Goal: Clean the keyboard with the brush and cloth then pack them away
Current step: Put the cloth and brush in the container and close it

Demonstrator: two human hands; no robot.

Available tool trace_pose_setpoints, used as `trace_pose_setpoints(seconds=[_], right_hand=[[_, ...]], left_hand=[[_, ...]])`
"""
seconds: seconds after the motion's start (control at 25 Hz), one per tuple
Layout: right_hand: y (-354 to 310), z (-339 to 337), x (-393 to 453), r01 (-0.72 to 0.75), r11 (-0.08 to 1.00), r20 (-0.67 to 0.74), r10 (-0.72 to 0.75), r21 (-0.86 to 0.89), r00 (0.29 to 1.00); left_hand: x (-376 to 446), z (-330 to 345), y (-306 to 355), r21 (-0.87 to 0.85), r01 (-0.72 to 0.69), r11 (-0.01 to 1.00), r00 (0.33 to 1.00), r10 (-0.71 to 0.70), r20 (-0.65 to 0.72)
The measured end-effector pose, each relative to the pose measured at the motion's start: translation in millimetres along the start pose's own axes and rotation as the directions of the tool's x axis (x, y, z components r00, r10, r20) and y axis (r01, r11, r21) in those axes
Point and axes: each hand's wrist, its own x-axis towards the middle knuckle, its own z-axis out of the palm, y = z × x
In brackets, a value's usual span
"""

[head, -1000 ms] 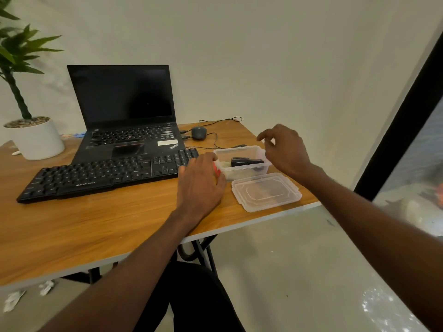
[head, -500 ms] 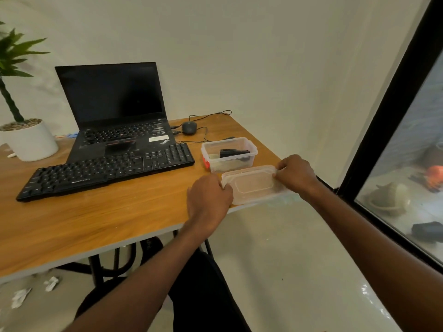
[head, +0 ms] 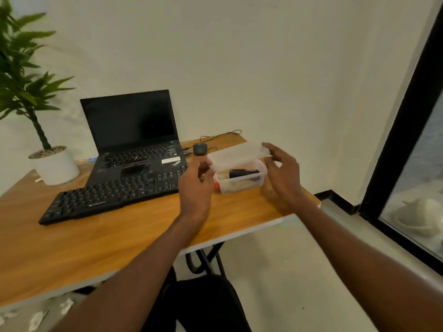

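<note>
- Clear lid [head: 236, 155] hovers tilted just above open container [head: 241, 180], right side of table [head: 119, 236].
- We judge lid light, thin, flexy, slippery; hold by edges.
- Left hand [head: 195, 185] pinches left edge; right hand [head: 282, 174] holds right edge.
- Keyboard [head: 115, 194] lies left.

A: Soft, even daylight is coming in from the window [head: 417, 178] on the right; shadows are staying faint.
B: The edges are bending (wide-angle lens), and the hands are blurring slightly.
</note>
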Motion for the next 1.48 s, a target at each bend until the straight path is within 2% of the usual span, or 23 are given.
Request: trace_pose_setpoints(seconds=[0.08, 0.32, 0.44, 0.68, 0.8, 0.88, 1.04, 1.12, 1.2, 1.32, 1.4, 1.48], right_hand=[[18.2, 5.9, -5.4, -0.019, 1.0, 0.047, 0.02, -0.015, 0.999], [35.9, 7.9, -1.8, -0.068, 0.994, -0.027, 0.066, -0.085, 0.997], [37.7, 8.0, -1.3, -0.094, 0.992, 0.004, 0.095, -0.084, 0.995], [38.8, 10.7, 0.2, -0.1, 0.993, 0.09, 0.106, -0.067, 0.99], [39.1, 11.6, 1.2, -0.068, 0.987, 0.122, 0.086, -0.143, 0.989], [39.9, 13.0, 2.6, -0.006, 0.974, 0.157, 0.043, -0.228, 0.987], [40.3, 16.2, 3.1, 0.269, 0.875, 0.282, -0.161, -0.402, 0.946], [42.3, 20.8, 0.3, 0.338, 0.834, 0.405, -0.153, -0.436, 0.901], [43.3, 22.4, -1.8, 0.369, 0.825, 0.464, -0.15, -0.428, 0.873], [42.1, 15.5, -0.7, 0.354, 0.869, 0.336, -0.238, -0.345, 0.911], [40.9, 12.0, -1.5, 0.308, 0.904, 0.251, -0.237, -0.298, 0.939], [39.9, 11.3, -2.3, 0.3, 0.91, 0.257, -0.228, -0.288, 0.939]], left_hand=[[-2.9, 5.2, -15.6, 0.056, 0.027, 0.998, 1.0, -0.027, -0.009], [-3.6, 10.8, -29.1, 0.199, 0.046, 0.979, 0.998, -0.054, 0.037], [-3.6, 11.7, -29.3, 0.25, 0.042, 0.967, 0.995, -0.062, 0.072], [-3.3, 7.5, -26.1, 0.223, 0.087, 0.971, 0.977, -0.127, 0.17], [-3.7, 4.4, -21.3, 0.19, 0.104, 0.976, 0.977, -0.137, 0.166], [-2.9, 4.5, -23.0, 0.15, 0.131, 0.98, 0.975, -0.155, 0.157], [-1.7, 10.6, -25.4, 0.174, 0.153, 0.973, 0.964, -0.186, 0.191], [-2.6, 13.5, -25.7, 0.199, 0.144, 0.969, 0.951, -0.191, 0.244], [-2.5, 14.2, -28.7, 0.217, 0.15, 0.965, 0.934, -0.21, 0.29], [-0.3, 11.7, -26.3, 0.226, 0.202, 0.953, 0.899, -0.272, 0.343], [0.2, 9.9, -27.0, 0.239, 0.186, 0.953, 0.889, -0.267, 0.372], [1.3, 9.1, -29.3, 0.246, 0.169, 0.954, 0.906, -0.249, 0.342]])
